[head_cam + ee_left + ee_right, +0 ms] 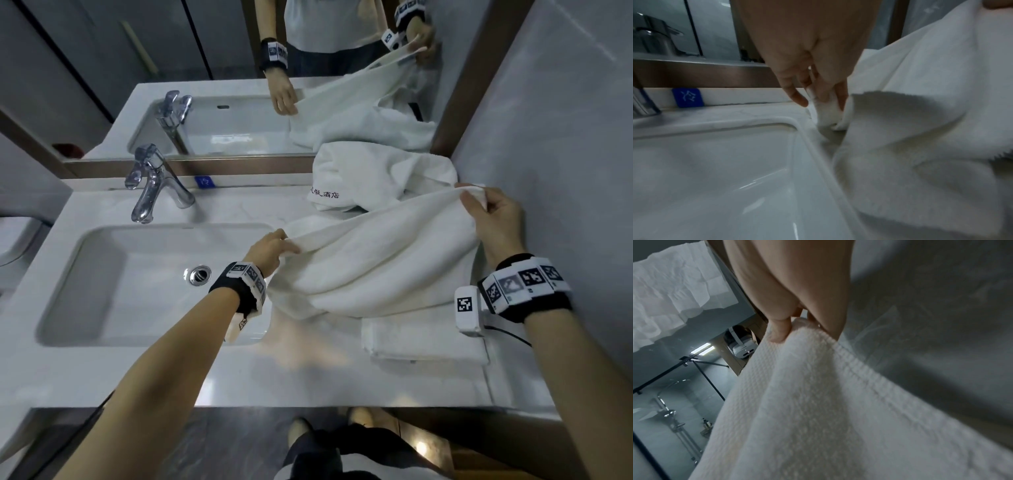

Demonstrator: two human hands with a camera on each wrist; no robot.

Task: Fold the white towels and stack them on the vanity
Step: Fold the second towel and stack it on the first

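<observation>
**Item: towel in hand, spread for folding**

While one folded towel (424,341) is lying on the worktop (239,377), a second towel (376,260) is being held stretched above it. One corner is being pinched by the left hand (270,248), the other by the right hand (493,219). Judged next: corners being brought together. An unfolded towel (376,174) is waiting behind.
</observation>
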